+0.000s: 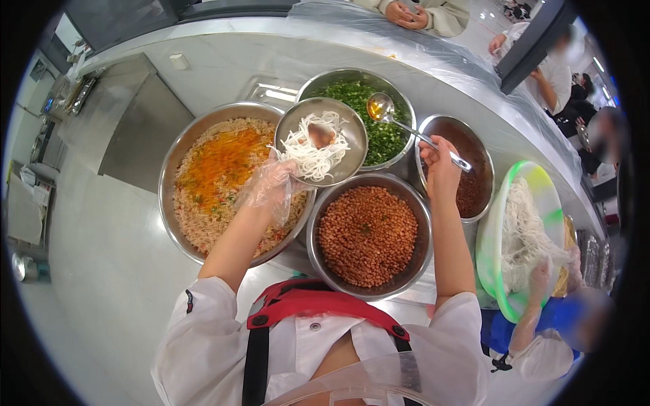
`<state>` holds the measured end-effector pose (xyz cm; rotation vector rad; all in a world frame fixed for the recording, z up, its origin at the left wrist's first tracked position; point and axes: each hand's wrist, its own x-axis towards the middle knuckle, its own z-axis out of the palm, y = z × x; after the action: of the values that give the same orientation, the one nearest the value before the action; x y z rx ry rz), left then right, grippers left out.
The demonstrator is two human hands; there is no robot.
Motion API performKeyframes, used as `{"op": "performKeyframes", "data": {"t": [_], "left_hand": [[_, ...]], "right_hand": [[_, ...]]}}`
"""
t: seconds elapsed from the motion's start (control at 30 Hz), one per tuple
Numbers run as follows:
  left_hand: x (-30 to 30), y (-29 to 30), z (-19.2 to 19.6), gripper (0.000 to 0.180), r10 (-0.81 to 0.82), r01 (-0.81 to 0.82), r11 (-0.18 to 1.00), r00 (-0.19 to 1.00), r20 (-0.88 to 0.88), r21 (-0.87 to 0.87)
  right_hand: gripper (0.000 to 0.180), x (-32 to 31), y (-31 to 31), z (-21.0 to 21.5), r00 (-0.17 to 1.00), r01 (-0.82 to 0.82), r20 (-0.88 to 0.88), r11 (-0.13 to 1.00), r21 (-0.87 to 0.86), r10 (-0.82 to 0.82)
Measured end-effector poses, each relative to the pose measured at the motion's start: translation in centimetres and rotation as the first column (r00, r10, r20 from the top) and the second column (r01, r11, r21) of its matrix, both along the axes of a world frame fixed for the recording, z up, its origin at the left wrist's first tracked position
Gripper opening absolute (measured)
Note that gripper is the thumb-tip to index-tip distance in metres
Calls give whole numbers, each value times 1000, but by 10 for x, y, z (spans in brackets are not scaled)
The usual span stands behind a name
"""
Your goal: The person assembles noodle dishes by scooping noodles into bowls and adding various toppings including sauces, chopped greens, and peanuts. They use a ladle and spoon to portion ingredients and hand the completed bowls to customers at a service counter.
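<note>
My left hand (274,177), in a clear plastic glove, grips the rim of a steel bowl (353,143). White noodles (305,152) lie in it, with a dab of brown sauce (320,135) on top. My right hand (441,162) is bare and closed around the handle of a metal ladle (406,126). The ladle's cup holds a little yellowish liquid and hangs over the chopped greens (352,91) in a large steel basin. Below the bowl stands a basin of brown beans or nuts (369,237). A pot of dark brown sauce (467,193) sits beside my right hand.
At left, a wide basin holds a crumbly tan mix (223,162) with orange oil. On the right, a co-worker's gloved hand (539,277) reaches into a green-and-white tub (501,271) of noodles. A plastic-covered counter ledge (379,47) runs behind, where another person's hands (409,15) rest.
</note>
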<state>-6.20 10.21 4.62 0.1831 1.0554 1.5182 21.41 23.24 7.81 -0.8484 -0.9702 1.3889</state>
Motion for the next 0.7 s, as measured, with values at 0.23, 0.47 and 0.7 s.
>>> {"op": "performKeyframes", "data": {"t": [0.23,0.47,0.7], "left_hand": [[0,-11,16,95,8,-11,1000,989,-148,-17],[5,5,11,78,-116,110,993,980,-159,-51],[17,9,20,74,-60,39,986,990,-128,-162]], "right_hand": [[22,-27,-21,2,963,-191,210,977,93,168],[20,-47,-39,-7,877,-362,441,863,352,189],[23,-33,-37,-7,932,-270,263,962,50,248]]}}
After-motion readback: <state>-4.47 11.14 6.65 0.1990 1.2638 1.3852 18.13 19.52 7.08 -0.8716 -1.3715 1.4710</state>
